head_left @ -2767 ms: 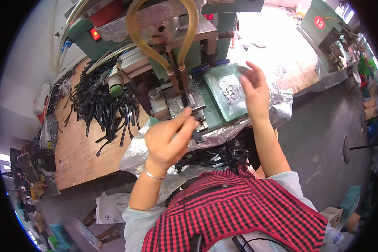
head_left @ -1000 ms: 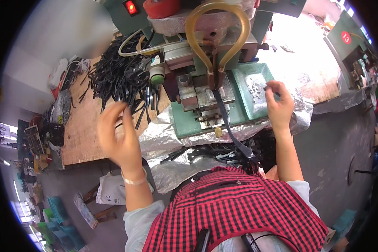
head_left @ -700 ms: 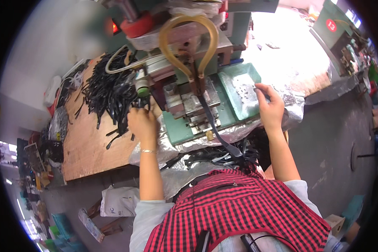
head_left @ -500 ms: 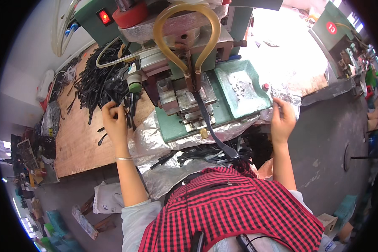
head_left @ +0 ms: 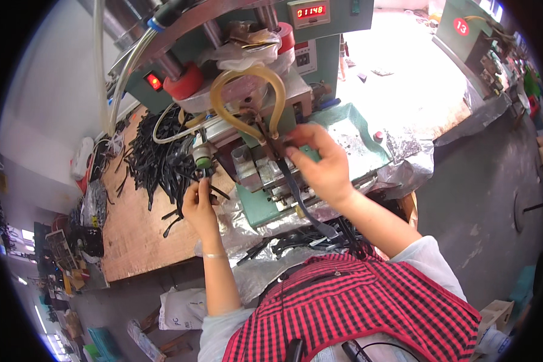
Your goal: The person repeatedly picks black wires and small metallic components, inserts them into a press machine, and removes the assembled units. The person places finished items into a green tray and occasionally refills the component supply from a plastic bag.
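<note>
Left hand [head_left: 198, 205], centre left, pinches a black strip [head_left: 206, 180]; right hand [head_left: 321, 163], centre, fingers curled, touches the press fixture [head_left: 265, 172].

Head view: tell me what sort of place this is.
Probably a small factory workstation: a green bench press machine with amber tubing, a heap of black cable pieces on a wooden bench, more machines beyond.

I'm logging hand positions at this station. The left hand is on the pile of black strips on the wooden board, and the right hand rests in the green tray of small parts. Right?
Not quite. The right hand is not in the green tray; it is at the machine's jig, by the black strap. The head view shows this. The left hand is at the pile of black strips on the wooden board.
</note>
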Action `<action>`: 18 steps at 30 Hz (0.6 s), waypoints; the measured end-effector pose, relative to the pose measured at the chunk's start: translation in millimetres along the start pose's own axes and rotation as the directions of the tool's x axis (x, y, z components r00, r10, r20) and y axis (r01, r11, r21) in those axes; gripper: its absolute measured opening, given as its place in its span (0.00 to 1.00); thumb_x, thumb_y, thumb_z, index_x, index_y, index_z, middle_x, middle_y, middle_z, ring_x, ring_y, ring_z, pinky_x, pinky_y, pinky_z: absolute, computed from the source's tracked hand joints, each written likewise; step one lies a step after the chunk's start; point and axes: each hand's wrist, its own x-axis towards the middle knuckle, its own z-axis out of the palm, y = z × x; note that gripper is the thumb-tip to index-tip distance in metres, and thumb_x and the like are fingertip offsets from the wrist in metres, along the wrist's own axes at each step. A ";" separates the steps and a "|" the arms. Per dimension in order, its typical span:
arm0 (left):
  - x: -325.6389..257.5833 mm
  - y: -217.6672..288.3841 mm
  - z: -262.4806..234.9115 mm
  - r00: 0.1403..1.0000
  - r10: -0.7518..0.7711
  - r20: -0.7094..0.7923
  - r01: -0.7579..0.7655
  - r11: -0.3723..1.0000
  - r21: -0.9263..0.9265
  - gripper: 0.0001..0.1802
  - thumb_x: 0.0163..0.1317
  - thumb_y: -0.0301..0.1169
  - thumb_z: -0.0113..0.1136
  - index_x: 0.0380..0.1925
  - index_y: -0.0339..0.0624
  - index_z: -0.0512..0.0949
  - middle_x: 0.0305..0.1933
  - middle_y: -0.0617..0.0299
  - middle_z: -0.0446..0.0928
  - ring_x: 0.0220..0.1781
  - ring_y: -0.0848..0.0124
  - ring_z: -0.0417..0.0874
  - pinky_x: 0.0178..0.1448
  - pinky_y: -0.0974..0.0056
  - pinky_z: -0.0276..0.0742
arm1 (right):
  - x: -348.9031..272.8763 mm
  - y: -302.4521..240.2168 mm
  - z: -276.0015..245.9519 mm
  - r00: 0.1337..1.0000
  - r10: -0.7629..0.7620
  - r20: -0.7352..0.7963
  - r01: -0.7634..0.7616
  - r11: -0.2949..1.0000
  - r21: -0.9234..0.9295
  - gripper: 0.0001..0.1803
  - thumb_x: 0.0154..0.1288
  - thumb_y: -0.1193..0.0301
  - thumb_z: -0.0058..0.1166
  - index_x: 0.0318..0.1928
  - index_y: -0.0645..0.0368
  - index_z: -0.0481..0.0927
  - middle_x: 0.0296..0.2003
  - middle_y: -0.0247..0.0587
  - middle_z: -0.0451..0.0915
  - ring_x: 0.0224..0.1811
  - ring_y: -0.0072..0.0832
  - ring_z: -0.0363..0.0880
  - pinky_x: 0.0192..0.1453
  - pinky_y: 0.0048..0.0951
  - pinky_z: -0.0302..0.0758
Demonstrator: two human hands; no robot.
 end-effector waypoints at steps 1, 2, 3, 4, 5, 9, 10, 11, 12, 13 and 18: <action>-0.1 -5.4 -3.9 0.998 0.055 0.014 -0.055 0.998 0.022 0.10 0.72 0.30 0.64 0.31 0.36 0.84 0.28 0.67 0.78 0.23 0.82 0.76 0.26 0.76 0.67 | 0.8 -0.8 2.4 1.000 0.012 -0.016 -0.011 0.998 0.057 0.19 0.65 0.82 0.62 0.56 0.64 0.77 0.47 0.40 0.85 0.49 0.24 0.82 0.58 0.28 0.77; 1.5 -9.5 -6.6 0.994 0.109 0.027 -0.110 0.993 0.045 0.10 0.73 0.30 0.63 0.33 0.36 0.84 0.30 0.67 0.80 0.24 0.81 0.78 0.28 0.77 0.68 | 1.9 -1.2 4.1 0.999 0.024 -0.030 -0.021 0.993 0.114 0.20 0.66 0.82 0.62 0.58 0.65 0.76 0.48 0.41 0.84 0.50 0.25 0.82 0.58 0.28 0.77; -4.4 -0.5 -2.5 0.990 0.134 0.050 -0.133 0.991 -0.017 0.08 0.75 0.30 0.60 0.40 0.37 0.83 0.35 0.65 0.82 0.29 0.80 0.83 0.30 0.77 0.70 | -2.9 0.0 5.2 0.998 0.053 -0.034 -0.047 0.985 0.166 0.22 0.66 0.83 0.62 0.59 0.65 0.74 0.49 0.43 0.84 0.51 0.25 0.82 0.58 0.28 0.77; -6.2 9.5 -0.7 0.993 0.104 0.052 -0.099 0.990 -0.100 0.07 0.75 0.29 0.60 0.44 0.36 0.81 0.38 0.62 0.84 0.32 0.77 0.87 0.30 0.76 0.71 | -3.7 0.2 5.7 0.997 0.064 -0.038 -0.055 0.980 0.190 0.23 0.66 0.83 0.62 0.60 0.65 0.74 0.50 0.43 0.83 0.51 0.25 0.82 0.59 0.28 0.77; -9.8 22.0 2.3 0.984 0.171 0.046 -0.164 0.979 -0.121 0.06 0.75 0.27 0.59 0.44 0.36 0.80 0.39 0.60 0.85 0.33 0.76 0.87 0.30 0.76 0.73 | -4.4 0.7 6.2 0.996 0.074 -0.040 -0.064 0.975 0.215 0.23 0.66 0.83 0.61 0.61 0.66 0.73 0.51 0.44 0.83 0.52 0.26 0.82 0.59 0.28 0.77; -44.1 95.3 20.1 0.891 0.454 -0.001 -0.447 0.877 -0.178 0.02 0.74 0.20 0.56 0.42 0.32 0.77 0.44 0.48 0.86 0.33 0.70 0.88 0.35 0.73 0.80 | -0.4 -19.5 9.5 0.986 0.169 -0.008 -0.159 0.942 0.295 0.25 0.65 0.84 0.61 0.62 0.66 0.72 0.52 0.45 0.82 0.52 0.26 0.82 0.60 0.28 0.76; -50.5 101.3 21.2 0.808 0.588 0.032 -0.567 0.792 -0.226 0.04 0.73 0.19 0.57 0.45 0.30 0.77 0.44 0.44 0.86 0.35 0.67 0.89 0.35 0.71 0.81 | 0.7 -26.0 11.5 0.985 0.174 -0.010 -0.162 0.934 0.317 0.25 0.65 0.84 0.60 0.62 0.67 0.72 0.52 0.44 0.82 0.51 0.26 0.82 0.60 0.27 0.76; -55.8 104.9 26.5 0.705 0.707 0.052 -0.686 0.699 -0.203 0.06 0.72 0.19 0.59 0.46 0.31 0.78 0.44 0.43 0.86 0.35 0.65 0.89 0.35 0.69 0.82 | 1.2 -32.5 13.7 0.984 0.180 -0.013 -0.165 0.926 0.339 0.24 0.65 0.84 0.60 0.61 0.67 0.73 0.52 0.43 0.82 0.50 0.25 0.82 0.59 0.27 0.76; -58.3 108.0 29.4 0.581 0.810 0.074 -0.792 0.584 -0.177 0.08 0.70 0.20 0.61 0.48 0.32 0.78 0.44 0.41 0.86 0.36 0.63 0.90 0.34 0.67 0.83 | 1.8 -38.6 15.2 0.983 0.181 -0.012 -0.164 0.917 0.365 0.23 0.64 0.84 0.59 0.60 0.67 0.73 0.52 0.42 0.83 0.50 0.25 0.83 0.59 0.27 0.77; -60.2 108.7 24.2 0.489 0.839 0.237 -0.849 0.520 -0.089 0.12 0.66 0.23 0.68 0.49 0.38 0.80 0.46 0.43 0.87 0.37 0.61 0.91 0.31 0.67 0.81 | -2.1 -44.5 14.5 0.972 0.235 -0.018 -0.215 0.914 0.344 0.25 0.64 0.84 0.57 0.62 0.68 0.72 0.53 0.43 0.83 0.51 0.27 0.82 0.61 0.29 0.75; -75.9 108.9 61.6 0.246 0.872 0.422 -0.958 0.285 -0.029 0.16 0.53 0.23 0.77 0.42 0.41 0.84 0.45 0.54 0.89 0.25 0.68 0.82 0.26 0.67 0.73 | -0.1 -44.8 -17.8 0.978 0.131 0.160 -0.155 0.977 0.145 0.31 0.62 0.79 0.59 0.67 0.64 0.71 0.60 0.44 0.79 0.60 0.31 0.79 0.69 0.34 0.73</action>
